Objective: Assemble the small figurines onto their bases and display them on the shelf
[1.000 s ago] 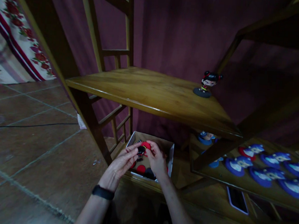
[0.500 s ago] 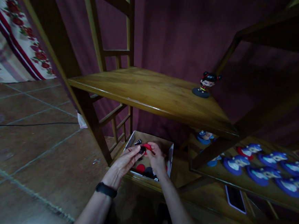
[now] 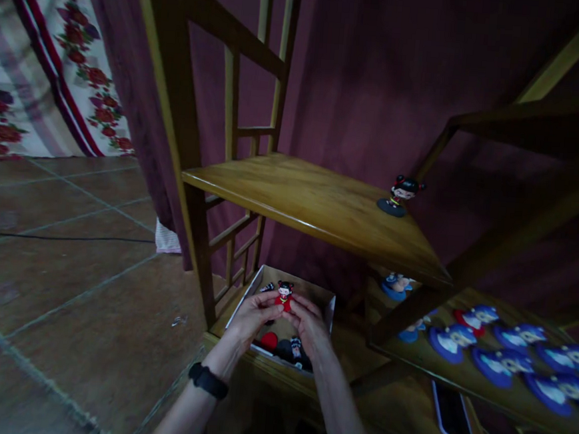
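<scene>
Between my two hands is a small figurine (image 3: pixel 285 291) with black hair buns and a red round base, held upright over an open cardboard box (image 3: pixel 331 308). My left hand (image 3: pixel 250 315) pinches the base from the left. My right hand (image 3: pixel 306 317) grips the same base from the right. Inside the box lie a red disc (image 3: pixel 269 340), a dark disc (image 3: pixel 284 349) and a black-and-white figurine (image 3: pixel 296 346); another small dark-and-white piece (image 3: pixel 267 287) rests near the back left corner. My hands hide part of the box's contents.
Above the box, a wooden shelf (image 3: pixel 315 199) carries a similar black-haired figurine (image 3: pixel 402 194) on a dark base. At right, a lower shelf holds several blue-haired figurines (image 3: pixel 453 340). A phone (image 3: pixel 454 416) lies below them. A wooden post (image 3: pixel 199 257) stands left of the box.
The figurine in my hands has turned from lying sideways to upright, its front towards me. The camera view has shifted, and the black-and-white figurine in the box shows more clearly.
</scene>
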Demonstrator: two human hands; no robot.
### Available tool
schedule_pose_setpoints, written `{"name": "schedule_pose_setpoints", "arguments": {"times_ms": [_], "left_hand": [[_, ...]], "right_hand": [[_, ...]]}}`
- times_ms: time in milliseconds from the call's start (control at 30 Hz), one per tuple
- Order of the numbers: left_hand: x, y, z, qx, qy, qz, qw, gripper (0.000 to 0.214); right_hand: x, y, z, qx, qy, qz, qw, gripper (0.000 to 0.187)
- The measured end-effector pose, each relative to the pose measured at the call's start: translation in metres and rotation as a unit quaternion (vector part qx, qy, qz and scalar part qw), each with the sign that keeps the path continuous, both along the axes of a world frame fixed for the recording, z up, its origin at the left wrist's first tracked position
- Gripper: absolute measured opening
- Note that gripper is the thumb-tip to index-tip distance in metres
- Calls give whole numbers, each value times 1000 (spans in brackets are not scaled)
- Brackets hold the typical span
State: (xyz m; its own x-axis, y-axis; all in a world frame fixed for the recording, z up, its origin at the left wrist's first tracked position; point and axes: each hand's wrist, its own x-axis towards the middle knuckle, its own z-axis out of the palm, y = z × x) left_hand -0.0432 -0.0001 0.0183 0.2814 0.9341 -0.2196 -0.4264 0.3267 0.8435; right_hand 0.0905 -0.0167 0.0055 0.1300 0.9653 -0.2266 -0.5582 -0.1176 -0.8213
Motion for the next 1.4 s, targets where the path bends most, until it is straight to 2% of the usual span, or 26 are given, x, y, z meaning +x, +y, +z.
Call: {"name": "schedule_pose_setpoints", "arguments": {"times_ms": [133,333,433,533,733,867,967,1133,1233,1300,1367,1400], "left_hand": [[5,0,-2,47,25,30,998,46],[11,3,-16,107,65,63,990,45],[13,3,-19,136,99,86,982,46],[14,0,-18,165,117,83,976,45],[7,-2,-22,225,171,79,956,42],[2,-3,-29,243,159,68,954,45],[-1,-9,-32,251,160,80,951,45],[-4,-29,-22,195,140,74,968,48],[-3,-45,-8,159,133,86,975,51],[-3,-56,3,147,136,107,974,53],[-6,-68,15,142,140,123,972,54],[-8,-73,21,141,141,128,971,54]], "right_hand": [[0,2,0,7,19,13,1000,27],[1,3,-3,9,28,33,999,23],[0,1,-2,17,26,22,999,22],[-1,-1,1,26,17,11,999,24],[-4,-8,-3,42,7,32,999,29],[-6,-16,-3,62,23,23,998,27],[-8,-27,4,86,20,42,995,30],[-7,-49,7,78,10,91,993,47],[5,-65,-6,50,-68,68,994,54],[19,-80,-19,51,-168,37,984,52],[32,-99,-31,64,-300,41,951,46],[37,-111,-35,80,-377,43,922,41]]}}
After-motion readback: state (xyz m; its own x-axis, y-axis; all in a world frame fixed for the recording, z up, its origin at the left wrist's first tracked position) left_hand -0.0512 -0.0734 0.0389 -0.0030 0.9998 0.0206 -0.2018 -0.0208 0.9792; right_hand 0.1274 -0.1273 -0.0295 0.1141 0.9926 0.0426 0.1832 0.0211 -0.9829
